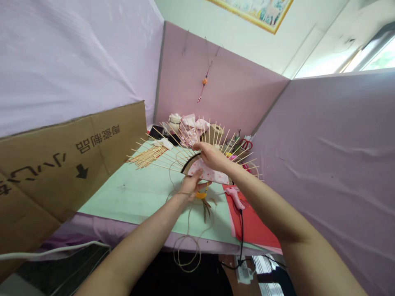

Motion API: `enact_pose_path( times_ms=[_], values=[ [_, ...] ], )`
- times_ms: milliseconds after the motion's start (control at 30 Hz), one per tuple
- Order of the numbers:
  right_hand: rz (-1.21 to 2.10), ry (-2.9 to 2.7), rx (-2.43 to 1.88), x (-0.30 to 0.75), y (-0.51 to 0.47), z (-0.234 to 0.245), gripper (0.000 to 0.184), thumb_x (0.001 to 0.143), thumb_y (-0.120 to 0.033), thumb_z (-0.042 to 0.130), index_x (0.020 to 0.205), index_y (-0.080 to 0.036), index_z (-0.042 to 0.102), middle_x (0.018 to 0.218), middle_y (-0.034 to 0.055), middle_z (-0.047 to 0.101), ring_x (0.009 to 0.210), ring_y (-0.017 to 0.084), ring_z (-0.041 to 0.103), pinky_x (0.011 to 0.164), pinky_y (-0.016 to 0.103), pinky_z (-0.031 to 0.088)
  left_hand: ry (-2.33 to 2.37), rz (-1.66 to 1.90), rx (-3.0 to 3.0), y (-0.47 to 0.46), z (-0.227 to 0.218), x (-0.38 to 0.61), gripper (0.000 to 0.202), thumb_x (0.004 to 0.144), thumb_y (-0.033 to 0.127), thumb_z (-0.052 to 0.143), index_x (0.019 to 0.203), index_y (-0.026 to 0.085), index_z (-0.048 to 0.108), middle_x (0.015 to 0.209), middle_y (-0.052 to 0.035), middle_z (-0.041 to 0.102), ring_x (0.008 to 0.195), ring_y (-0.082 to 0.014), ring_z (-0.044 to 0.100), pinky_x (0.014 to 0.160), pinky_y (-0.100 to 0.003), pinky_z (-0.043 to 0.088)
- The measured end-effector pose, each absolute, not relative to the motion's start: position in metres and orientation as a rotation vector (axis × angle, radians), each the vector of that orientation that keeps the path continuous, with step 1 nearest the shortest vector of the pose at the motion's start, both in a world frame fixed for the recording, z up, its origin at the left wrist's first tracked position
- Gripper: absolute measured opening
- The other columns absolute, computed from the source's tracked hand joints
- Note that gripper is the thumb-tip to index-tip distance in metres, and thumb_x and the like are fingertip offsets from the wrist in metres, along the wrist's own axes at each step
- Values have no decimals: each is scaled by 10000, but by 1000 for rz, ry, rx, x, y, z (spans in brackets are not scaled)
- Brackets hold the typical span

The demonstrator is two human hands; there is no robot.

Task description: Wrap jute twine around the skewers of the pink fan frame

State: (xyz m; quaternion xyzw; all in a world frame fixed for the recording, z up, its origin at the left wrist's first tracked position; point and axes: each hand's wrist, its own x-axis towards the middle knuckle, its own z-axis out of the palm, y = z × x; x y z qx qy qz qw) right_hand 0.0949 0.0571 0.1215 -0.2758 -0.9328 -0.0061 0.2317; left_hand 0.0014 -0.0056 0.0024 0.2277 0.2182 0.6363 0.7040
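Note:
A half-round base point(212, 172) covered in white cloth with pink spots has a dark curved edge, and thin wooden sticks point(163, 155) fan out from it. My left hand point(193, 186) grips this stick fan from below, thumb on the cloth. Over the upper edge, my right hand point(211, 156) is closed among the stick roots; its fingertips are partly hidden, so I cannot make out what they pinch. Loose twine point(187, 236) loops past my left wrist and hangs over the table's front edge. Beneath my left hand lies a small yellow object point(201, 195).
A pink glue gun point(235, 198) with a black cord lies on red cloth point(256, 222) at right. Loose sticks point(146, 157) are piled at left on the pale green table point(123, 197). Pink cloth point(189, 130) and a tape roll point(217, 129) stand behind. A cardboard sheet point(92, 148) borders the left.

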Motion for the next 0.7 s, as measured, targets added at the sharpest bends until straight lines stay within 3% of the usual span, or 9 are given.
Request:
enact_pose_path(
  times_ms=[233,700],
  values=[
    [22,-2311,-856,124,67,131,416,819,-56,344,1170,-177,531,1069,98,688,992,189,645,912,388,491,486,1492,477,-7,6,1,366,617,344,847,885,192,649,938,-59,687,1023,-260,649,822,-453,576],
    [-52,-2362,-937,132,66,126,431,816,-64,368,1203,-166,528,1055,107,677,967,202,622,901,396,487,461,1518,471,-7,7,1,408,647,338,831,985,211,641,1032,-62,698,1144,-282,619,874,-447,554]
  ],
)
